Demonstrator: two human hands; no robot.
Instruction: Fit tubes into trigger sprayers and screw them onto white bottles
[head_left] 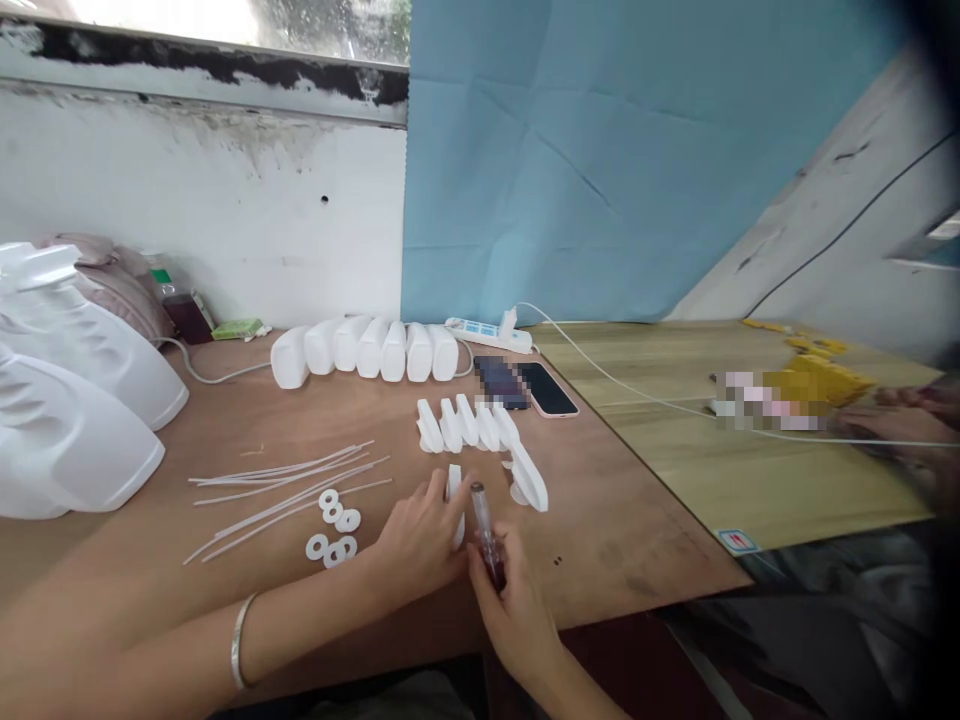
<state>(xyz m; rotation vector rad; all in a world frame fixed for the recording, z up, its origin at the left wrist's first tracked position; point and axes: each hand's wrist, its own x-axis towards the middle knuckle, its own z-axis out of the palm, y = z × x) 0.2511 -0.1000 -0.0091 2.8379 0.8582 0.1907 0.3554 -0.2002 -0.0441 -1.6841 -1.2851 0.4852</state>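
Note:
My left hand [416, 545] is closed around a white plastic trigger piece [454, 492] that stands on the brown table [615, 520]. My right hand [514, 610] grips a small screwdriver [484, 530] with a clear and dark red handle, its top end beside the white piece. Just beyond lie a row of similar white trigger pieces [465, 425] and one more on its own [529, 478]. Left of my hand are several white rings [335, 528] and thin white tubes [289, 485].
White bottles [365, 349] lie in a row at the back, with larger white bottles [67, 400] at the left. Two phones [525, 385], a power strip [487, 335] and cables sit behind. Another person's hand [900, 430] and yellow items [817, 375] are on the right-hand table.

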